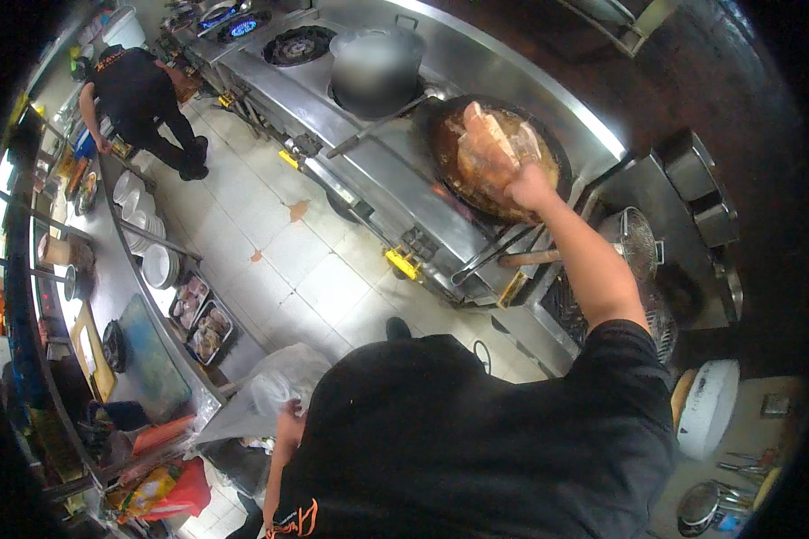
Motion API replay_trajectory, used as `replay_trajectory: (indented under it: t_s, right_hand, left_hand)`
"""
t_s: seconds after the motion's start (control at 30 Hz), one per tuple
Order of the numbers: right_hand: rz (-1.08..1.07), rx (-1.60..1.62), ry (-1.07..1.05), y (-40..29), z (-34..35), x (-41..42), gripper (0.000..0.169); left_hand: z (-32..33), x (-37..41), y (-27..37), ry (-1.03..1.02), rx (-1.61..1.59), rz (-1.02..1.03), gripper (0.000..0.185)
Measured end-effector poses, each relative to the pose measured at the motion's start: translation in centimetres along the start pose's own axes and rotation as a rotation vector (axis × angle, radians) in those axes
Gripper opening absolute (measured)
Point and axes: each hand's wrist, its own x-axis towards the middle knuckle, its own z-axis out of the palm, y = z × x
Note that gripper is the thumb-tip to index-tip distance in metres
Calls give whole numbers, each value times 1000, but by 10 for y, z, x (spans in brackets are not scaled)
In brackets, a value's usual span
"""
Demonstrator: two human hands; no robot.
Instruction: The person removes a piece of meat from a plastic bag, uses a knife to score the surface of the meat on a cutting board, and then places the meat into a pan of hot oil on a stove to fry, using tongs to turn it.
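Observation:
My right hand [534, 188] reaches over a large dark wok [438, 158] on the range and grips one end of a large pinkish-orange piece of meat or fish [489, 148]. Brown liquid, apparently hot oil, surrounds the piece, which lies partly in it. Down by my left side, my left hand [291, 416] is beside a clear plastic bag [280, 377]; its fingers look curled, but whether they hold the bag is unclear. Tongs or a similar metal tool [485, 259] and a wooden handle [531, 258] lie at the wok's near edge.
A big metal pot [377, 71] stands beyond the wok, with a ladle handle [377, 128] lying nearby. Blue flame burns on a far burner [243, 28]. Stacked bowls [160, 266] and trays of raw meat [209, 330] line the left shelf. A co-worker [138, 101] bends over farther down the aisle.

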Motion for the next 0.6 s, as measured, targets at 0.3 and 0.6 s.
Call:
replay_trajectory:
  t_s: [0.3,0.6]
  right_hand:
    - [-51,-189,29,-20,24,9,37]
    - [-128,-266,3,-23,34,24,38]
  left_hand:
    - [-28,-8,-44,95,69,-200,50]
    - [-21,-25,-28,82,22,-139,49]
